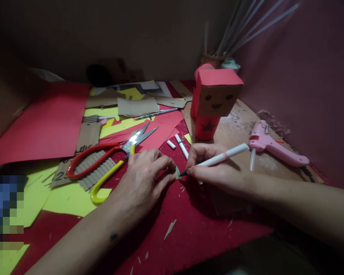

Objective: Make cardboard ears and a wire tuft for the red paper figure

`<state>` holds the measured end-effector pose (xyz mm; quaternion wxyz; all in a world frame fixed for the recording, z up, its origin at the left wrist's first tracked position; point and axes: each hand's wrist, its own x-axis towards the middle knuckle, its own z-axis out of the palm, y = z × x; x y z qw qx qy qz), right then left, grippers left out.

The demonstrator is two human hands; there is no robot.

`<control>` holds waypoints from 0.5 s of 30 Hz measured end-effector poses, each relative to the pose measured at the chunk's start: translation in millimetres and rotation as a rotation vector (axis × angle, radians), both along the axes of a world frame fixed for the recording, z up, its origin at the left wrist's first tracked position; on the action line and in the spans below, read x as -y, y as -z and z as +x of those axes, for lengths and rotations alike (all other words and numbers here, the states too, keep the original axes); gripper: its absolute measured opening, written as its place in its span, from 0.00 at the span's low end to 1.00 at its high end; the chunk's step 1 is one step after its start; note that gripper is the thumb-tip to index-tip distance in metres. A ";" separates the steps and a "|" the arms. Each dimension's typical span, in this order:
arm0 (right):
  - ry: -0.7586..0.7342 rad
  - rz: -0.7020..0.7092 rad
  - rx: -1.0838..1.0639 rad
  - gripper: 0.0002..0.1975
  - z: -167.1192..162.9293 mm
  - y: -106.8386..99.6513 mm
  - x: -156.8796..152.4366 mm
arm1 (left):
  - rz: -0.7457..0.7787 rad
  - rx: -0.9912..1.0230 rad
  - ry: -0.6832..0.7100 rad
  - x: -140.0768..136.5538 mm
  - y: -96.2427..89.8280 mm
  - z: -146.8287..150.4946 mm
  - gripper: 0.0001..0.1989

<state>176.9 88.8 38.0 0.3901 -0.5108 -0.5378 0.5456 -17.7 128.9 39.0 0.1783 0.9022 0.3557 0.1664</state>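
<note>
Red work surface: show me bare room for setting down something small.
Widest: the near stretch of red work surface, below the left hand and right hand in the picture, bar a few pale slivers. Smaller: the stained brown board between the red box figure and pink glue gun. Crowded: the left, with scissors, corrugated cardboard and yellow paper.

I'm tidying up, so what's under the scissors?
Beneath the scissors, corrugated cardboard and yellow paper show around the handles, red paper around the blades. What the scissors directly cover is hidden.
</note>
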 end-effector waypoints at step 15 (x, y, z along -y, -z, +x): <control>0.083 -0.118 -0.298 0.02 2.5 -5.8 -18.0 | 0.635 0.047 0.144 34.4 -10.2 0.9 0.06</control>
